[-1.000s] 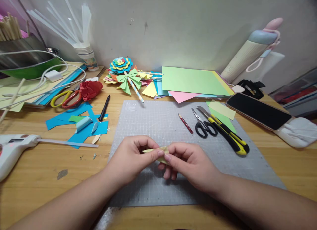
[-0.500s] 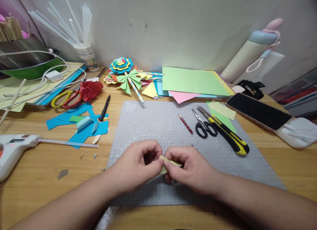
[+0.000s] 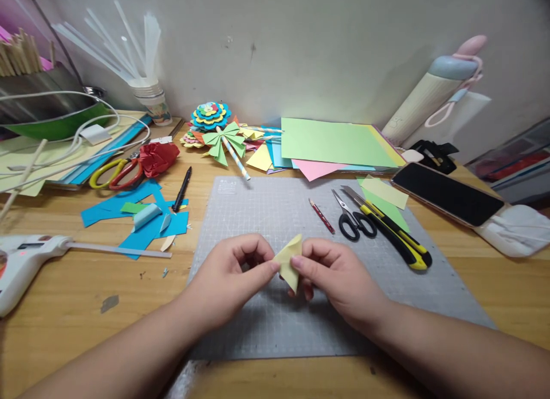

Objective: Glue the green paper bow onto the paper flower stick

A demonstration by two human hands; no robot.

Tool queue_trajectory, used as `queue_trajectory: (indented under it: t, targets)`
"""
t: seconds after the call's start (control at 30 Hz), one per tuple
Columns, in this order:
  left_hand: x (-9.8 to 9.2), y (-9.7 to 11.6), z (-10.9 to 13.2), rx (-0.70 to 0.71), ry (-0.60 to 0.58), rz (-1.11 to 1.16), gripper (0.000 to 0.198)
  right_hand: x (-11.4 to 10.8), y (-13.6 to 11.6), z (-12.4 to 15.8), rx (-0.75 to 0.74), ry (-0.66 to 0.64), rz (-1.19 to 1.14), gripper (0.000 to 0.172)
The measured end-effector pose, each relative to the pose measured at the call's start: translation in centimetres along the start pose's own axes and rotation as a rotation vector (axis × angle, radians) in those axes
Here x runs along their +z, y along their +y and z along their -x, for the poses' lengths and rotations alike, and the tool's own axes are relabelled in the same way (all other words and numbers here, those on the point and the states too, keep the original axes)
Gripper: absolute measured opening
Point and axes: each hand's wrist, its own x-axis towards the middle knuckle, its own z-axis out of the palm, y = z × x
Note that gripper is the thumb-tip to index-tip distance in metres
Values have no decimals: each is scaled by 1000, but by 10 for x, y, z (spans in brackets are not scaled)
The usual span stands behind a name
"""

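Up it turns! The yellow paper (image 3: pixel 287 266), nearly edge-on half a second ago, now shows its broad face above the cutting mat (image 3: pixel 249 210), left hand (image 3: pixel 234 276) and right hand (image 3: pixel 339 276) each pinching it; folding seems unfinished.

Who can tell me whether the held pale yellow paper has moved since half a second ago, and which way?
Yes: the held pale yellow paper has moved up the view, towards the cutting mat's far edge.
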Motion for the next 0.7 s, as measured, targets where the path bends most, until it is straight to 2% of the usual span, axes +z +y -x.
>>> queue_trajectory:
  t: [0.17, 0.4, 0.53, 0.7]
  targets:
    - [-1, 2, 0, -5, 11, 16, 18, -2, 0, 2, -74, 10, 48, 32]
    - [-1, 2, 2, -46, -39, -20, 18, 0, -2, 0, -85, 45, -50, 19]
    - [0, 3, 2, -22, -24, -75, 20, 0, -4, -1, -159, 89, -55, 15]
    - [0, 3, 2, -31, -23, -122, 18, -2, -2, -1, -129, 7, -64, 13]
